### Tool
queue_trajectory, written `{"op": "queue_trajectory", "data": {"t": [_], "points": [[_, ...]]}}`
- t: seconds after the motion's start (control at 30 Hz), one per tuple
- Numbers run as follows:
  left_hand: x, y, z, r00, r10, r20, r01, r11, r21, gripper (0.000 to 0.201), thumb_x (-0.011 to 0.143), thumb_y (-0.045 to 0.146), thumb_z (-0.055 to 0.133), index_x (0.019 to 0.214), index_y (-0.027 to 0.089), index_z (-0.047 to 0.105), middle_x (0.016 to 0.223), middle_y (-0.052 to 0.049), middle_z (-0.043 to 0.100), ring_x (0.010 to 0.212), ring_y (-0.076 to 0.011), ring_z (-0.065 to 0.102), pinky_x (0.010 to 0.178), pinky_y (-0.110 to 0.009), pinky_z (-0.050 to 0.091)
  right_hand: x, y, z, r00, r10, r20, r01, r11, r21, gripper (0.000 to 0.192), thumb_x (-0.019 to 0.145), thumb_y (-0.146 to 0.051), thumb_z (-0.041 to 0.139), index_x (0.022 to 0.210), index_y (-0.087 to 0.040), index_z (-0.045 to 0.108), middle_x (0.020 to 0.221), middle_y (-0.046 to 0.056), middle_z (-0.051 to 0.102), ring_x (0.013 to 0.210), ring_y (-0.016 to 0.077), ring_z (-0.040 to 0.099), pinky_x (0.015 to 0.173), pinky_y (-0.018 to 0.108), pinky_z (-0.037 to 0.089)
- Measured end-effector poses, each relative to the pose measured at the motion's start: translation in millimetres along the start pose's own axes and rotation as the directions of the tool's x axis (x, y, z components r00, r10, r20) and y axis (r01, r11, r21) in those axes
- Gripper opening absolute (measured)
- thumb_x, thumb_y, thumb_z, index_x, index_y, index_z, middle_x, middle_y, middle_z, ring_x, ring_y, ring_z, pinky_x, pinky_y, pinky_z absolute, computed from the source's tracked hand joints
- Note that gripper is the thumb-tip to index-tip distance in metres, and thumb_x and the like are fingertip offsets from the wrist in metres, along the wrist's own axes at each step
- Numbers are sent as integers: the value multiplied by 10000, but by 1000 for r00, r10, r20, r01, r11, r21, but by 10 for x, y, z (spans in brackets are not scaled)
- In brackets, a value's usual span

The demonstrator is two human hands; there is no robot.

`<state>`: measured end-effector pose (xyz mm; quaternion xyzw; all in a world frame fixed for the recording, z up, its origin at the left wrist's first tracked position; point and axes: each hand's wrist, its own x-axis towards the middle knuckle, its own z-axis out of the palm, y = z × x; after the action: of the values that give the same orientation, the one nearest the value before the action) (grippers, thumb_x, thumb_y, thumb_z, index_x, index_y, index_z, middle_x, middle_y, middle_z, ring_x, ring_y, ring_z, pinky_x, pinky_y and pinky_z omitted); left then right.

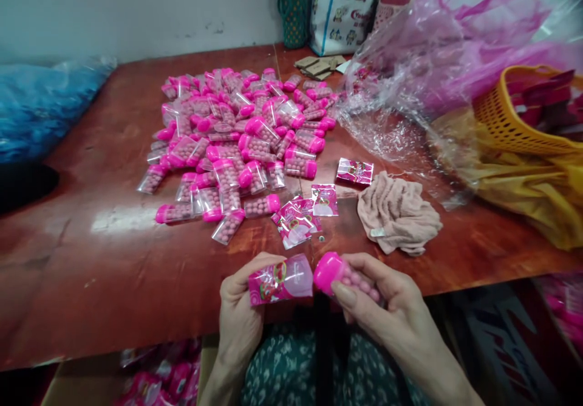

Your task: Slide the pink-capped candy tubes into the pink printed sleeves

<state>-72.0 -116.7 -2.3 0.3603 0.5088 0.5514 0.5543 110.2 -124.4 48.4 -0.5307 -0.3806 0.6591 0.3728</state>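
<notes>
My left hand is closed on a printed pink plastic sleeve, its clear end turned to the right. Between the thumb and fingers of my right hand is a clear candy container full of pink balls, its bright pink cap pointing left. Cap and sleeve are close together, with a narrow gap. Beyond my hands lie several loose printed sleeves and a small stack of sleeves. A large pile of pink-capped candy containers covers the middle of the table.
A crumpled beige cloth lies on the red-brown table. At right are a yellow basket and pink plastic bags; at left, a blue-filled bag. Below the edge, an open carton holds pink items.
</notes>
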Motion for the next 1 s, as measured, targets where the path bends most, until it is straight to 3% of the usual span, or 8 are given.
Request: {"op": "queue_trajectory", "data": {"t": [0.13,0.37,0.5,0.6,0.7,0.8,0.9,1.0], "points": [[-12,5,-59,997,37,74,-49,983,178,164,732,152,599,820,194,731,801,-67,688,730,-218,620,646,-289,471,15,21,75,999,34,17,-34,999,-3,216,779,-370,604,847,-168,573,693,-11,509,582,90,437,523,190,383],[39,22,-90,990,58,127,-87,968,237,169,709,161,624,817,216,742,699,-49,683,608,-188,608,542,-258,462,74,28,77,996,66,58,-65,998,-27,203,766,-349,619,818,-155,587,643,-32,457,540,73,363,480,185,306],[51,21,-95,996,30,85,-50,969,243,169,688,143,635,778,229,750,669,-29,680,577,-161,601,512,-225,449,124,15,46,980,98,175,-106,994,34,207,784,-323,601,879,-141,625,579,-46,430,497,62,322,453,188,248],[61,23,-90,998,-62,-27,67,969,237,121,644,150,670,707,214,751,677,-32,695,581,-163,609,513,-216,458,162,60,13,961,126,246,-150,985,82,239,793,-302,600,965,-141,643,601,-39,447,509,58,319,462,189,240],[78,36,-56,969,-229,-96,238,968,86,103,613,180,712,711,188,741,663,-34,699,538,-146,601,484,-200,460,189,172,5,972,117,203,-148,979,143,261,757,-294,652,984,-164,656,653,-28,505,557,62,370,504,182,282],[71,43,6,937,-349,-37,336,923,-186,262,633,335,722,830,162,722,709,-56,706,582,-145,621,555,-206,489,204,275,34,986,87,145,-115,973,199,262,730,-291,681,972,-192,667,691,-24,553,596,71,424,549,176,339],[16,5,74,915,-403,18,372,826,-423,562,658,610,579,928,133,701,828,-119,708,752,-229,650,686,-313,518,215,300,74,993,40,108,-60,979,197,218,731,-282,677,936,-208,675,768,-14,599,671,97,487,617,187,397],[-51,-62,150,934,-357,-7,304,806,-508,509,580,579,668,878,168,710,866,-104,708,826,-257,644,739,-354,514,225,293,107,999,-20,42,14,990,141,203,741,-282,665,936,-226,672,790,-17,618,708,112,520,655,195,427]]}}
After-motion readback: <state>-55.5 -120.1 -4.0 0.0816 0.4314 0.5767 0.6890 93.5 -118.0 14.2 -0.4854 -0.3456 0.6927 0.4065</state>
